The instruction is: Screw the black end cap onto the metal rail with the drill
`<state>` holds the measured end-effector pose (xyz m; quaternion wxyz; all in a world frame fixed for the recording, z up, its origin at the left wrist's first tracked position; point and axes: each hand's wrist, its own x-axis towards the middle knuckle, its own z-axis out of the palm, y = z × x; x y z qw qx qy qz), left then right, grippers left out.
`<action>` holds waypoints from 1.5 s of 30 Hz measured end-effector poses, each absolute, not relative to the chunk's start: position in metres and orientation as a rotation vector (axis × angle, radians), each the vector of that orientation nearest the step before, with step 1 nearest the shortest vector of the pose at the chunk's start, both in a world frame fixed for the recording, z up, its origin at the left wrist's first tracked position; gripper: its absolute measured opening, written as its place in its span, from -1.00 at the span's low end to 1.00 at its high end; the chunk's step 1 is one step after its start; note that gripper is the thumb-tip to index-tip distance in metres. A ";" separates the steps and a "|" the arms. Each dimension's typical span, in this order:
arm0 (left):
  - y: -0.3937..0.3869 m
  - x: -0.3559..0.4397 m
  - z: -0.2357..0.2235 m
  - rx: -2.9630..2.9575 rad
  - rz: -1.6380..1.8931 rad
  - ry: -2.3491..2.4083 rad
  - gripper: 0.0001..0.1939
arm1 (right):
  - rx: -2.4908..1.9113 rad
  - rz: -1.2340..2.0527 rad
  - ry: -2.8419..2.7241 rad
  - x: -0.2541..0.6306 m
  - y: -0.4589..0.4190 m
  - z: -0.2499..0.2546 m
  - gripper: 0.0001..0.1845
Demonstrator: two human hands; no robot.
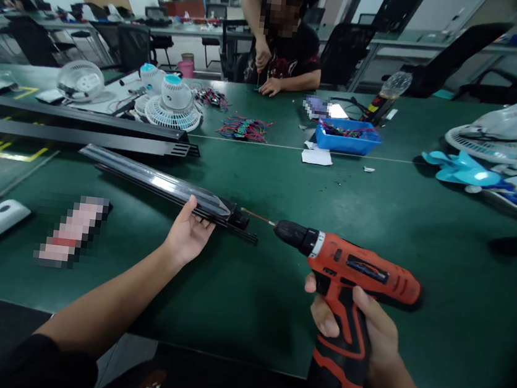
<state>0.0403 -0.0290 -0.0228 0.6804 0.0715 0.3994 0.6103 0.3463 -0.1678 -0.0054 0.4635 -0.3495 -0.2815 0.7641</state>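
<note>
My right hand (365,318) is wrapped round the handle of an orange and black cordless drill (366,272), its index finger by the trigger. A long thin bit (258,216) sticks out of the chuck to the left. The bit's tip is close to the end of a long black metal profile (157,185); whether they touch I cannot tell. My left hand (191,233) grips this profile near its right end, thumb on top and fingers underneath. A glossy strip lies along the profile's upper face, and its far end reaches up to the left.
More black profiles (73,135) lie at left. Behind them are white fan parts (175,106) and bundled wires (245,128). A blue bin (349,139), a bottle (386,96) and turquoise fan blades (466,171) are farther right. Opposite sits a person (287,60) working with a hand tool.
</note>
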 end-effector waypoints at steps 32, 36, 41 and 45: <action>-0.030 0.038 -0.027 0.207 1.360 0.882 -0.69 | -0.827 1.956 -0.650 0.344 -0.166 -0.016 -0.43; -0.030 0.037 -0.030 0.216 1.357 0.869 -0.67 | -0.830 1.960 -0.633 0.344 -0.164 -0.017 -0.43; -0.030 0.038 -0.028 0.188 1.368 0.882 -0.73 | -0.830 1.947 -0.625 0.343 -0.162 -0.018 -0.46; -0.027 0.041 -0.021 0.133 1.374 0.889 -0.81 | -0.827 1.970 -0.613 0.345 -0.156 -0.020 -0.41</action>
